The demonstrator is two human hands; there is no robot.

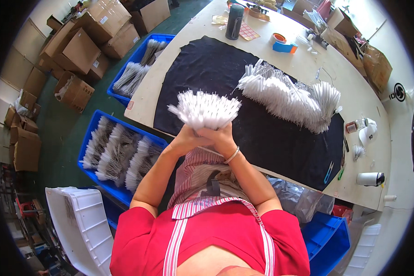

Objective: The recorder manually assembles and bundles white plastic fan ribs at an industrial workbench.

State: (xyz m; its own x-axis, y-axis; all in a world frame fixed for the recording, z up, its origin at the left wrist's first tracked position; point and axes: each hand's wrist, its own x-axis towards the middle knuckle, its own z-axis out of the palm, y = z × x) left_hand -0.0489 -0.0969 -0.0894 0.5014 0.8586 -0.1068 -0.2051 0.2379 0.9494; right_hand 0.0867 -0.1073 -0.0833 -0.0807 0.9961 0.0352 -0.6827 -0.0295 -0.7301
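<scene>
A thick bundle of white-bristled wire brushes (204,109) stands upright over the near edge of the black cloth (200,60), its bristle ends fanned out at the top. My left hand (186,140) and my right hand (220,139) are both closed around its lower part, side by side and touching. The fingers hide the bundle's lower end. Beyond it to the right, a long row of similar brushes (285,96) lies heaped on the cloth, thin wire stems showing among the bristles.
Blue bins (88,141) of brushes stand left of the white table (361,87), near a white crate (80,225) and cardboard boxes (78,53). A dark flask (234,22) and tape rolls (284,47) occupy the far side. Blue-handled scissors (328,172) and a white bottle (369,179) lie right.
</scene>
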